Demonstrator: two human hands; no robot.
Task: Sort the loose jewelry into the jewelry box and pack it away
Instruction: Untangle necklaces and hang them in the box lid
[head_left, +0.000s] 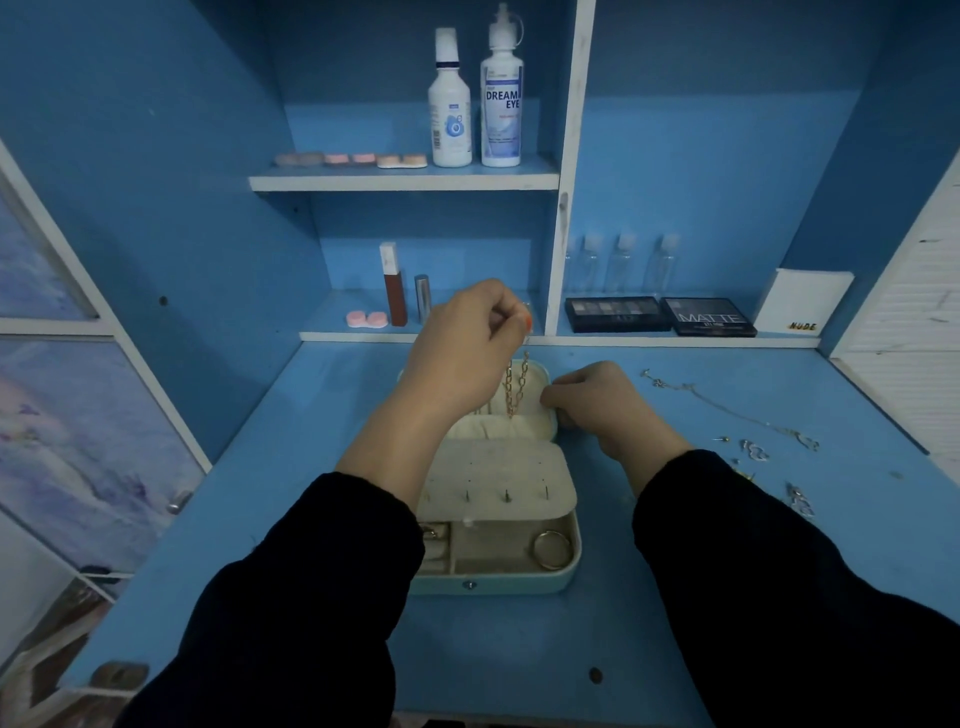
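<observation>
In the head view, a gold chain (517, 387) is being pinched between the curled thumb and fingertip of the left hand (460, 348) and dangled over the cream pocket in the lid of the open jewelry box (519, 583), which is sitting on the blue desk (270, 493). The right hand (597, 402) is being held with fingers curled against the lid's right edge (an actual grip cannot be told). A gold hoop (551, 550) is lying in the base's right compartment, and loose silver pieces (756, 449) are lying on the desk right of the box

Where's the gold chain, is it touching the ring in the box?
Apart. The head view shows the chain hanging from the left hand over the lid, the ring lying in a near corner of the box.
</observation>
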